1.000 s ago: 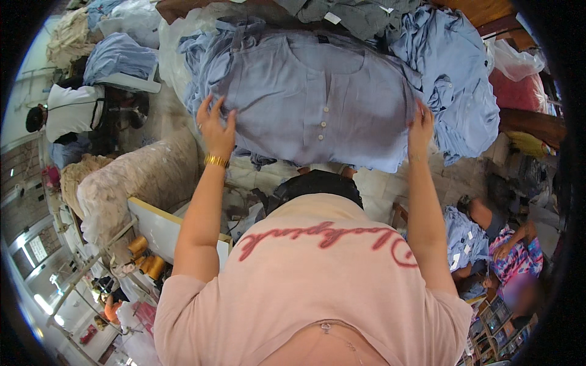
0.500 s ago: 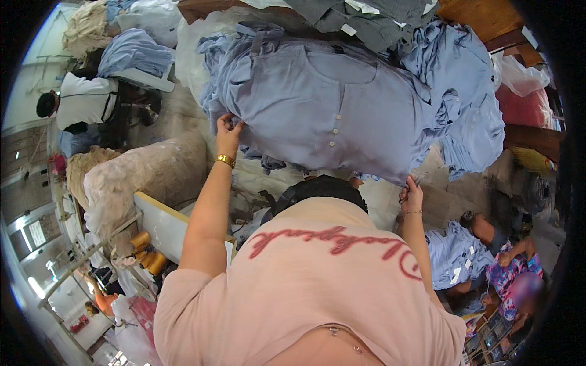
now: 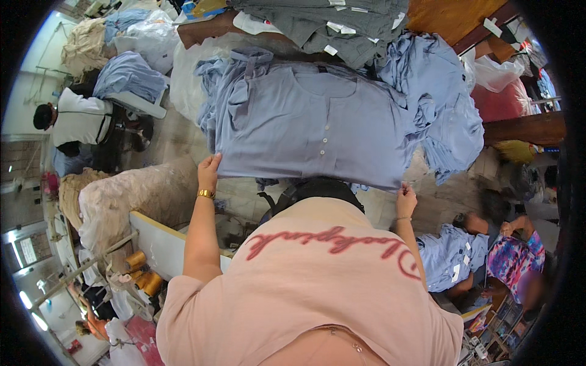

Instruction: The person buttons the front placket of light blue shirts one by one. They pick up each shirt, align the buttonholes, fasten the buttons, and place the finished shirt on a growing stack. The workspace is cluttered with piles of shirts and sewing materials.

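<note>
We have the blue round-necked placket shirt [image 3: 293,137] spread at twelve o'clock, neckline away from us. Our left hand [image 3: 208,172], at nine, pinches its near left corner, fingers closed; our right hand [image 3: 406,200], at three, pinches the right corner likewise. Blue garments [image 3: 448,100] lie heaped at two.

The support beneath the heap of blue garments [image 3: 448,107] is hidden by cloth; a blue buttoned shirt [image 3: 360,137] lies spread, front upward, over part of that heap. At left, a white table [image 3: 143,105] bears a pile of blue cloth [image 3: 131,74]. A large cream bundle [image 3: 131,201] appears to rest on the floor [image 3: 381,212], though its underside could not be verified.
</note>
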`<action>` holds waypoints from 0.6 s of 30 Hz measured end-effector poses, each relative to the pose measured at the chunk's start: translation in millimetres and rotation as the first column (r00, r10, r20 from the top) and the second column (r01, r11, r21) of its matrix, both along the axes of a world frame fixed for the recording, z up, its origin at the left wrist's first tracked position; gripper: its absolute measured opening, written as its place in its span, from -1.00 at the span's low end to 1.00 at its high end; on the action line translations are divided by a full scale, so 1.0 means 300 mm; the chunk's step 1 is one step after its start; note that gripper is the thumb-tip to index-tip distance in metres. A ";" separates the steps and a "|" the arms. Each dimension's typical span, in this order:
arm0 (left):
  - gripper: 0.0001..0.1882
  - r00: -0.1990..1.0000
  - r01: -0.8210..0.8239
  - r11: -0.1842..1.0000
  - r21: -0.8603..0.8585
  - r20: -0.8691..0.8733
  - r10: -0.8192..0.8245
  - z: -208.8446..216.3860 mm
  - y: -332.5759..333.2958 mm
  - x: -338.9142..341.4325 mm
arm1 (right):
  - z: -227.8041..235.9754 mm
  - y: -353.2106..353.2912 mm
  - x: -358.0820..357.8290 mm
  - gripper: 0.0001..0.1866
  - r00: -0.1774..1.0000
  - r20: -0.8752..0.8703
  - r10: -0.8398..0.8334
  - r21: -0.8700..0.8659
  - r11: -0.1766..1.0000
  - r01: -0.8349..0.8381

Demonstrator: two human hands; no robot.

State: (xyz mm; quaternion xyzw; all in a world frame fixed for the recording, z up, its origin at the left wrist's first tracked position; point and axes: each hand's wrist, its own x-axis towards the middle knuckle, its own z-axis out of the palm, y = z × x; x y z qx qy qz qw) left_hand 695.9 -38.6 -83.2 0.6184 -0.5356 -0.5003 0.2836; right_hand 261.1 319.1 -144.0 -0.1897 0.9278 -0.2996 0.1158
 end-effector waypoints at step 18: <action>-0.77 0.206 0.977 0.089 -0.193 0.747 -0.633 0.200 -0.282 -0.925 | 0.330 -0.907 0.070 -0.75 0.772 0.362 0.523 -0.399 0.835 -0.379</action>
